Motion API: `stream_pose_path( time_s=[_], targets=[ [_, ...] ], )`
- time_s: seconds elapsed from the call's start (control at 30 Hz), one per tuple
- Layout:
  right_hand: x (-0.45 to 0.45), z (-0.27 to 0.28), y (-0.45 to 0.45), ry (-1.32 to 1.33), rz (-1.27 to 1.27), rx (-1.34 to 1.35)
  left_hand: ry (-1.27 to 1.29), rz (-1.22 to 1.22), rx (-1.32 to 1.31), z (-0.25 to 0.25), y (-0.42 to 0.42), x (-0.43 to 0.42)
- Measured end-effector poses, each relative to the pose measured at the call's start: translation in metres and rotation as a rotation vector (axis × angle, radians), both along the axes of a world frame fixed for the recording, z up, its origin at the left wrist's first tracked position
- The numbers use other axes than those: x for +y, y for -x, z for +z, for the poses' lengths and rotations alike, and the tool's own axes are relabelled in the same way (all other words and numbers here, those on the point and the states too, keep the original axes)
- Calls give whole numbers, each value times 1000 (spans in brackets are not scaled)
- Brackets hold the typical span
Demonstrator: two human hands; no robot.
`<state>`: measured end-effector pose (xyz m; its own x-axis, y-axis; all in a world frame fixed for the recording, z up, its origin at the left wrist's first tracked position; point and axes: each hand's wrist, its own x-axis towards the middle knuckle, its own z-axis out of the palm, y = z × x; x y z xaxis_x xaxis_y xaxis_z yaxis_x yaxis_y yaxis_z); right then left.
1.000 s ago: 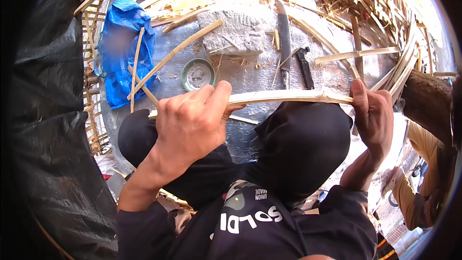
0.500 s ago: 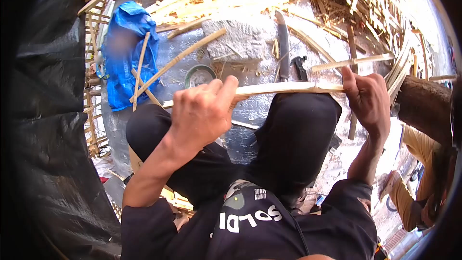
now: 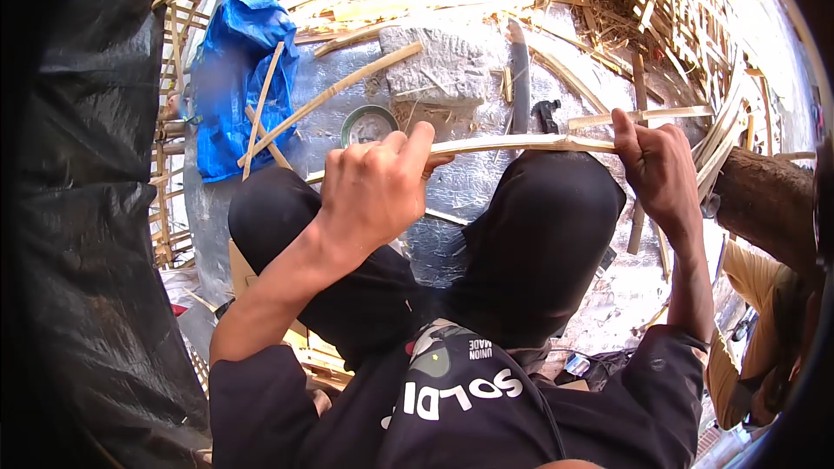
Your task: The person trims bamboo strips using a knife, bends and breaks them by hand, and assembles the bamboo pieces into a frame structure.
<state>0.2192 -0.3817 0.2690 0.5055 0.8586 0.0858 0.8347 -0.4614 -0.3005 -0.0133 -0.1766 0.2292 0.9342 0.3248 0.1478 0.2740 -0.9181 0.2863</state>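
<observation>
Across my knees runs a pale, slightly bowed bamboo strip (image 3: 512, 143). My left hand (image 3: 375, 187) is closed around it left of the middle, and a short end pokes out past that hand. Near its right end, my right hand (image 3: 658, 165) grips the strip with the thumb pointing up. The fingers' undersides are hidden. Just beyond the strip lie a black hammer-like tool (image 3: 546, 115), a long dark blade-like piece (image 3: 520, 78) and a round green-rimmed bowl (image 3: 369, 124).
A rough grey block (image 3: 439, 65) sits ahead. To the left is a blue plastic sheet (image 3: 239, 78) with bamboo strips (image 3: 339, 87) across it. A thick log (image 3: 764, 187) lies at right, near another person's tan trousers (image 3: 754, 282). Black sheeting (image 3: 87, 234) hangs at far left.
The strip looks thinner and turned on its length, still held by both hands. My left hand sits slightly farther right and lower in the view. The whole view has shifted a little.
</observation>
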Motion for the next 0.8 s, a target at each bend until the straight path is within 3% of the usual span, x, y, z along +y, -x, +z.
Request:
stream_pose_path(
  time_s=[0.27,0.6,0.7,0.8],
  targets=[
    [-10,-9,9,29,-153,168,-15,17,-6,-2,-1,-10],
    [-16,2,10,23,-160,152,39,-2,10,6,-5,-14],
    [-8,0,-14,13,50,-121,47,-42,10,2,-16,-4],
    [10,-13,-46,-10,226,-112,68,-116,26,4,-28,21]
  ],
)
